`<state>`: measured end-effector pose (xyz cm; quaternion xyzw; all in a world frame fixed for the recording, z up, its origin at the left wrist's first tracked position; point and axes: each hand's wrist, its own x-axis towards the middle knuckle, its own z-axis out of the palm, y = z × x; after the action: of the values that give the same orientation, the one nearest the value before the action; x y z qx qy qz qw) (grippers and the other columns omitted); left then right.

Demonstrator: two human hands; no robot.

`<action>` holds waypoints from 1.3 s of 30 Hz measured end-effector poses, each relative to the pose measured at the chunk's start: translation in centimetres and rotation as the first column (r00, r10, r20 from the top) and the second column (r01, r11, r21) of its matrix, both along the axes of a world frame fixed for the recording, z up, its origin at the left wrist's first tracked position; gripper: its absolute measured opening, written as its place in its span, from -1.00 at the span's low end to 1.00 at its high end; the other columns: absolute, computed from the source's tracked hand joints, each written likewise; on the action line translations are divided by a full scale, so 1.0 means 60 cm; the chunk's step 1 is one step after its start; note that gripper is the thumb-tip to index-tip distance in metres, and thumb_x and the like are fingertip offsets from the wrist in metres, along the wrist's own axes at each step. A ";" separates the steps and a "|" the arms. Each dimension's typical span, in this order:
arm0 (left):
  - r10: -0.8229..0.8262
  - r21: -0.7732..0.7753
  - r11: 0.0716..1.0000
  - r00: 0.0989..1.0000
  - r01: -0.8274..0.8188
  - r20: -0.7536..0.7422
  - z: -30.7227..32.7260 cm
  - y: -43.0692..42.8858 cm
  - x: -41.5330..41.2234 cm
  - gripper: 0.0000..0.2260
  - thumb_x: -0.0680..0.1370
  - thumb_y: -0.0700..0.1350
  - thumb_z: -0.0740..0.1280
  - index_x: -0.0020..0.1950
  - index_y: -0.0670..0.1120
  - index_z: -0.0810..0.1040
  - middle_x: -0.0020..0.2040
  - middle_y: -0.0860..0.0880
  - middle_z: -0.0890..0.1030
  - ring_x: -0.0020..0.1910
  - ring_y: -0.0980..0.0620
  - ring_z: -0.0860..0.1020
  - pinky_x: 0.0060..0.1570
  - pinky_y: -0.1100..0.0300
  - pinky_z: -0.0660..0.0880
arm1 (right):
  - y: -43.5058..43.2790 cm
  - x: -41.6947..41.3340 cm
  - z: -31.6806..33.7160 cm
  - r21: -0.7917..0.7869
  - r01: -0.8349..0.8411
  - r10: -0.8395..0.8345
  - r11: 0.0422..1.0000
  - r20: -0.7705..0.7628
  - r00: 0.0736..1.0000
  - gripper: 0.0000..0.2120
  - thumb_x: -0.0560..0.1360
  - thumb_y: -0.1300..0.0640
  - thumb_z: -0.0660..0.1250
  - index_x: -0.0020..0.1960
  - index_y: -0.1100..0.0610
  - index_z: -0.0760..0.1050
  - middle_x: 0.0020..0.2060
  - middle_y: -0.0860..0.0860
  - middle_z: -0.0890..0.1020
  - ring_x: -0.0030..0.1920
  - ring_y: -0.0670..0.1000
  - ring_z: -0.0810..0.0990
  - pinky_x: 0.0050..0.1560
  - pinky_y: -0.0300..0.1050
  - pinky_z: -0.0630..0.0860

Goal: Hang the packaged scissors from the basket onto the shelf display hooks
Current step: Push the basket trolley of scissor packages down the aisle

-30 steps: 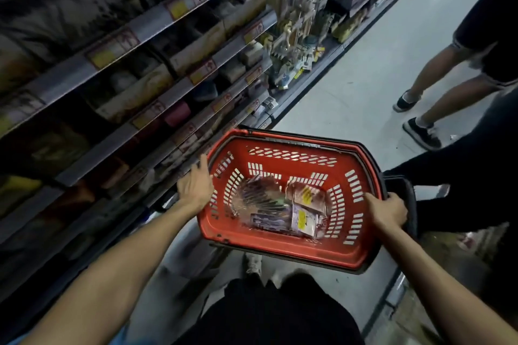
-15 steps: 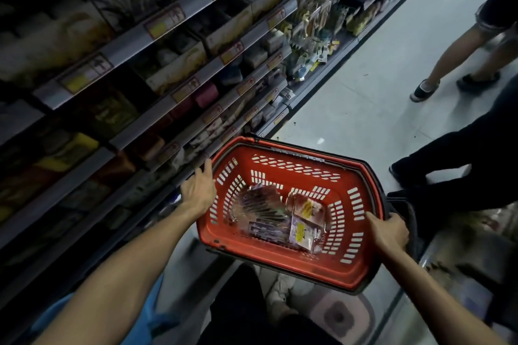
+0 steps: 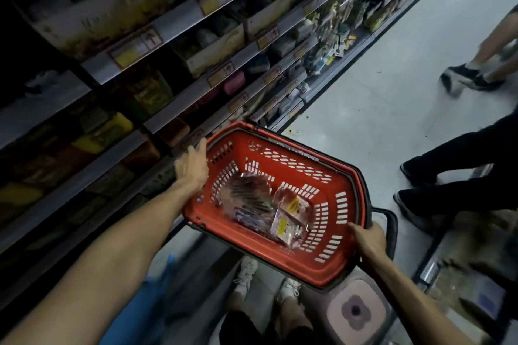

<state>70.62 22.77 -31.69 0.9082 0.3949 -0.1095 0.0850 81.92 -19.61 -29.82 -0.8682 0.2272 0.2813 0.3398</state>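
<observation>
Scissor packs (image 3: pixel 288 213) blurred (plastic glare), shelf tags (image 3: pixel 134 47) unreadable

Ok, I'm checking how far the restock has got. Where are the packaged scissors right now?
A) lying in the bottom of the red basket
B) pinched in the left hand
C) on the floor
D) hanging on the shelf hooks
A: the packaged scissors lie loose on the bottom of the red basket, which is carried between the left hand and the right hand.

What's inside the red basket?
A small pile of shiny plastic packets lies on the bottom of the basket, two with yellow labels. Whatever lies under the pile is covered.
</observation>
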 end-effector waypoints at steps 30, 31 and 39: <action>0.945 -0.813 0.265 0.308 -0.519 0.111 -0.072 -0.318 -0.193 -0.38 0.65 -0.15 0.38 0.65 -0.15 0.18 0.50 -0.21 0.48 0.39 -0.20 0.54 0.41 -0.06 0.46 | 0.152 -0.148 -0.056 0.193 0.377 -0.336 0.906 -0.212 0.918 -0.51 0.50 0.19 0.50 0.35 0.35 0.49 0.23 0.31 0.63 0.19 0.31 0.63 0.13 0.00 0.51; 0.958 -0.843 0.213 0.276 -0.493 0.080 -0.076 -0.338 -0.191 -0.50 0.66 -0.13 0.38 0.55 -0.14 0.32 0.44 -0.19 0.53 0.32 -0.15 0.57 0.37 -0.03 0.49 | 0.159 -0.146 -0.058 0.206 0.371 -0.329 0.905 -0.210 0.921 -0.51 0.50 0.18 0.50 0.36 0.35 0.49 0.23 0.31 0.62 0.20 0.32 0.62 0.14 0.01 0.51; 0.958 -0.828 0.276 0.214 -0.489 0.193 -0.057 -0.316 -0.136 -0.78 0.64 -0.10 0.38 0.27 -0.12 0.58 0.16 -0.09 0.67 0.15 -0.13 0.65 0.24 0.00 0.56 | 0.204 -0.091 -0.078 0.291 0.302 -0.263 0.908 -0.167 0.950 -0.53 0.37 0.22 0.56 0.22 0.23 0.52 0.11 0.21 0.68 0.01 0.24 0.68 0.15 0.23 0.65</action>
<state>62.46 3.84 -35.12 0.4565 0.6766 0.1711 0.5518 76.46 -7.38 -34.51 -0.7421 0.3240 0.3146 0.4954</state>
